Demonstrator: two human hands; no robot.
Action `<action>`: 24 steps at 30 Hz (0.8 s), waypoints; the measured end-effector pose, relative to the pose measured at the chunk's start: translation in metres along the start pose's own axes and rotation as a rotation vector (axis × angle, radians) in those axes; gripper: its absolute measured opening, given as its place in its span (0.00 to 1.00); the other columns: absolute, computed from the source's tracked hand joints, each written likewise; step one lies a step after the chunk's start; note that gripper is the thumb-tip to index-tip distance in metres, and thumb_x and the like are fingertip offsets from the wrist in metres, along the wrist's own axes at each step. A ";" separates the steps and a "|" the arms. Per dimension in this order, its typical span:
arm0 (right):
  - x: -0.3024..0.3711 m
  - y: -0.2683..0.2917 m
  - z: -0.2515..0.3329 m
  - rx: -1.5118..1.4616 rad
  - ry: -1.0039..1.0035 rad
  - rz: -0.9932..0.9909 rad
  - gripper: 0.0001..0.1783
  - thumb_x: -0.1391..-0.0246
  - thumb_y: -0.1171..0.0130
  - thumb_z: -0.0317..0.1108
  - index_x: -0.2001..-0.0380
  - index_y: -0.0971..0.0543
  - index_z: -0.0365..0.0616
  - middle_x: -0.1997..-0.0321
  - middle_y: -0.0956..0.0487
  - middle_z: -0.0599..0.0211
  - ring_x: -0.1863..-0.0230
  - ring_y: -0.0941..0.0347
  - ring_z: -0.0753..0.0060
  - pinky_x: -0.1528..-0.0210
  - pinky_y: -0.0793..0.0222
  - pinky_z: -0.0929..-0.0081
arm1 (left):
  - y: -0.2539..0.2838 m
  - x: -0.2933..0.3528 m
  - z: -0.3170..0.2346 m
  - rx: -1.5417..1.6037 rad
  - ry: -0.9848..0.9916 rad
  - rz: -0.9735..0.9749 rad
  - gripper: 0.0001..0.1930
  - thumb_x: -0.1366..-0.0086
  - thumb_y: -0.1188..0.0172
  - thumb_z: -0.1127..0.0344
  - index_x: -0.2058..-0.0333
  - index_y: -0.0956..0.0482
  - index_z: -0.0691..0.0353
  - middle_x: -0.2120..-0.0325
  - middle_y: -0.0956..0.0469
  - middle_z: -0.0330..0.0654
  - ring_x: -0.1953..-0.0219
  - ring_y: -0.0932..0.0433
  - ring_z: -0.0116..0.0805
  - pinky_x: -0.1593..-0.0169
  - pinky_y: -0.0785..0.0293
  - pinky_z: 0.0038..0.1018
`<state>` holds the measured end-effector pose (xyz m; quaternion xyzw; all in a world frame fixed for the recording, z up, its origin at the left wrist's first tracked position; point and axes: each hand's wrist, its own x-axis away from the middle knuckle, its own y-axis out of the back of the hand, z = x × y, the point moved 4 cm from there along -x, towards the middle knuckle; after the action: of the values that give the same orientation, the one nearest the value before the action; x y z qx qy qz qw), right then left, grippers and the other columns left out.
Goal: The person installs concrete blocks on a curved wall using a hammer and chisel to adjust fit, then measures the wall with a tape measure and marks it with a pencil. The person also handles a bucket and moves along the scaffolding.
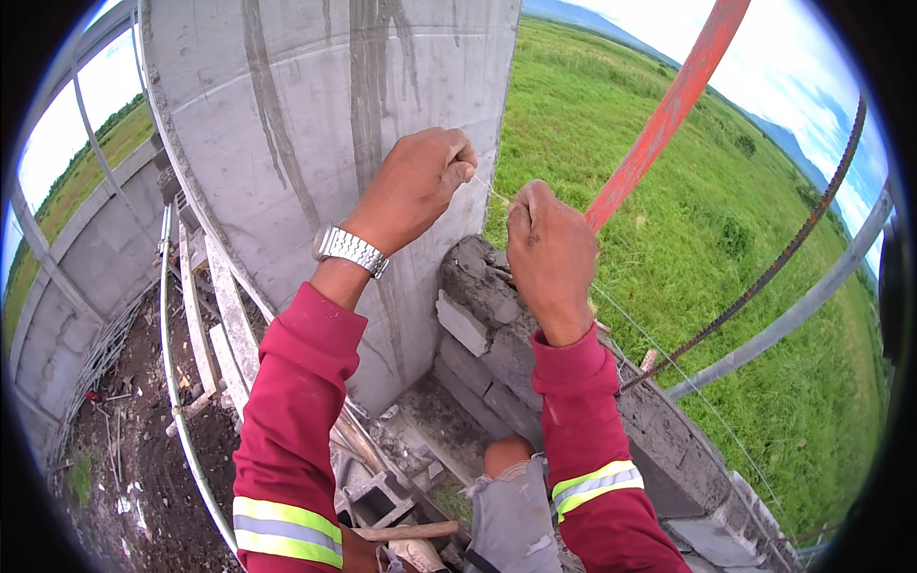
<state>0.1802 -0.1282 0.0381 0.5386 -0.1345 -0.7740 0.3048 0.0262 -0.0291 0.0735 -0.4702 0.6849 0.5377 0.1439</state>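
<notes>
A thin pale string (pixel 494 194) runs through the short gap between my two hands. My left hand (pixel 415 183), with a metal watch (pixel 351 250) on its wrist, pinches one part of it in front of the grey concrete column (pixel 306 115). Fingers curled, my right hand (pixel 554 256) grips the string a little lower, above the mortar-topped end of the block wall (pixel 482 282). Beyond that hand a taut line (pixel 688 382) slants down along the wall's outer side; whether it is the same string, I cannot tell.
A red pole (pixel 659 119), a bent rusty rebar (pixel 783 253) and a grey pipe (pixel 802 310) rise at the right over grass. Boards (pixel 224 306), a long pale pipe (pixel 177 382) and a hollow block (pixel 374 498) lie at lower left. My knee (pixel 506 456) is close to the wall.
</notes>
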 end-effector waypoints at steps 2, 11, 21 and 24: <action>-0.001 -0.009 -0.005 0.008 0.000 -0.012 0.06 0.36 0.41 0.33 0.66 0.24 0.44 0.70 0.19 0.50 0.65 0.20 0.39 0.64 0.28 0.44 | -0.001 -0.001 0.000 -0.020 -0.004 0.028 0.07 0.30 0.36 0.69 0.60 0.20 0.68 0.66 0.19 0.51 0.64 0.21 0.53 0.57 0.26 0.44; -0.003 -0.032 -0.011 0.055 -0.020 0.014 0.06 0.35 0.43 0.33 0.65 0.24 0.43 0.69 0.19 0.47 0.64 0.20 0.36 0.63 0.28 0.41 | -0.010 0.004 0.006 -0.155 0.002 -0.042 0.07 0.30 0.36 0.69 0.59 0.20 0.67 0.65 0.19 0.51 0.61 0.20 0.54 0.55 0.25 0.44; -0.010 -0.042 -0.008 0.041 -0.021 0.063 0.07 0.36 0.43 0.34 0.64 0.23 0.42 0.69 0.19 0.45 0.63 0.20 0.34 0.62 0.27 0.40 | -0.013 0.003 0.009 -0.188 -0.054 -0.104 0.04 0.29 0.42 0.73 0.59 0.19 0.62 0.65 0.20 0.49 0.59 0.19 0.53 0.56 0.23 0.46; -0.012 -0.044 -0.007 0.051 -0.026 0.096 0.06 0.36 0.43 0.33 0.64 0.23 0.41 0.69 0.19 0.44 0.63 0.20 0.33 0.61 0.27 0.40 | -0.014 0.005 0.011 -0.293 -0.029 -0.039 0.06 0.30 0.38 0.74 0.56 0.19 0.62 0.60 0.19 0.49 0.56 0.19 0.54 0.53 0.23 0.45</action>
<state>0.1752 -0.0855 0.0205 0.5290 -0.1836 -0.7618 0.3258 0.0311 -0.0215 0.0579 -0.4915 0.5877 0.6357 0.0944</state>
